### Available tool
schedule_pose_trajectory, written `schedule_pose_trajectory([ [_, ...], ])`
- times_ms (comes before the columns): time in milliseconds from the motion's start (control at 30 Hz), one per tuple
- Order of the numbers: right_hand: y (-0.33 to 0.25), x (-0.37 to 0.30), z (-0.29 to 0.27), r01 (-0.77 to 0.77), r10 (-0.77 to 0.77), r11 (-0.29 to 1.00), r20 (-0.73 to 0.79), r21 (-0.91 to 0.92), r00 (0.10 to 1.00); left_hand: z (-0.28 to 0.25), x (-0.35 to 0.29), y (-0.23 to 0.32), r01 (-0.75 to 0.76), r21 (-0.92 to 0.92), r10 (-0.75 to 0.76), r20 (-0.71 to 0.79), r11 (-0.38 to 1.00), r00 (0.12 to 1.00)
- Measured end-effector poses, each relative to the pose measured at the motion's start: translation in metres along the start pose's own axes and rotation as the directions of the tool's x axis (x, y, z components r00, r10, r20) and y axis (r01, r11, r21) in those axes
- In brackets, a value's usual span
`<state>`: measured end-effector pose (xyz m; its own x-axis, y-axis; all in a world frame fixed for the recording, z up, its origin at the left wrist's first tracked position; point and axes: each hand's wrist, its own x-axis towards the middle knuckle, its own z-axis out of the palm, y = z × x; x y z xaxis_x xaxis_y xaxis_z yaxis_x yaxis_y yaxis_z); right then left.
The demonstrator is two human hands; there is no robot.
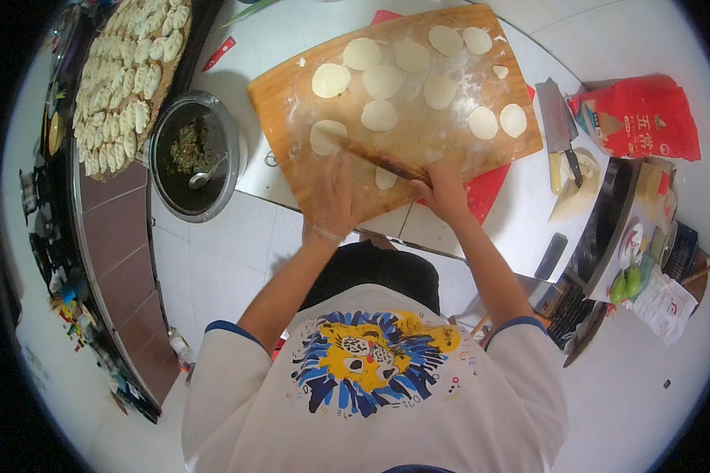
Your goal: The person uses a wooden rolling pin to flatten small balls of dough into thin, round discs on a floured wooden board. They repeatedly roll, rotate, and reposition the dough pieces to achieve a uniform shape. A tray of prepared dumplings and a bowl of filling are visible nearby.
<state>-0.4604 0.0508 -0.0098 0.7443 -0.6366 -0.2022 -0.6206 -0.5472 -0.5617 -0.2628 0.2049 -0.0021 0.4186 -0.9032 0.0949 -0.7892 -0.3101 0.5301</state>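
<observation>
My right hand (447, 193) is wrapped round the near end of a dark wooden rolling pin (380, 160). The pin slants across a floury wooden board (284, 118), its far end over a round dough wrapper (323, 140). Beside that wrapper's near edge is my left hand (337, 199), its fingers stretched out with nothing seen in them; whether the fingertips touch the dough, I cannot tell. A small piece of dough (385, 179) lies under the pin near my right hand. Several rolled wrappers (383, 81) are spread over the board's far part, a few overlapping.
Left of the board stands a pot (235, 162) of dark filling with a spoon (205, 175). Beyond it sits a tray of shaped dumplings (126, 87). A red-handled knife (219, 54) lies farther up. To the right are a cleaver (556, 118), a red bag (639, 118) and a phone-like dark object (551, 256).
</observation>
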Motion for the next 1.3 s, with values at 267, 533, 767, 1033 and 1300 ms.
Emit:
schedule_pose_trajectory([
  [267, 0.005, -0.028, -0.005, -0.215, 0.272, 0.926, -0.152, 0.312, 0.950, 0.049, 0.027, 0.020, -0.210, -0.020, 0.200, 0.404, 0.977, 0.893],
  [533, 0.022, -0.013, -0.020, 0.184, -0.151, 0.946, 0.141, -0.265, 0.978, 0.010, -0.016, -0.004, -0.094, 0.060, 0.087, 0.112, 0.994, 0.990],
  [767, 0.009, 0.025, 0.002, 0.104, -0.165, 0.899, -0.110, -0.424, 0.980, 0.014, 0.014, -0.006, 0.058, 0.163, -0.100, 0.268, 0.985, 0.958],
  [1033, -0.010, 0.064, -0.002, 0.052, -0.173, 0.791, -0.141, -0.609, 0.975, 0.018, 0.035, -0.010, 0.047, 0.186, -0.057, 0.045, 0.981, 0.997],
  [1300, -0.013, 0.019, 0.005, 0.089, -0.154, 0.885, -0.107, -0.457, 0.982, 0.021, -0.014, -0.014, 0.055, 0.122, -0.076, 0.177, 0.991, 0.981],
])
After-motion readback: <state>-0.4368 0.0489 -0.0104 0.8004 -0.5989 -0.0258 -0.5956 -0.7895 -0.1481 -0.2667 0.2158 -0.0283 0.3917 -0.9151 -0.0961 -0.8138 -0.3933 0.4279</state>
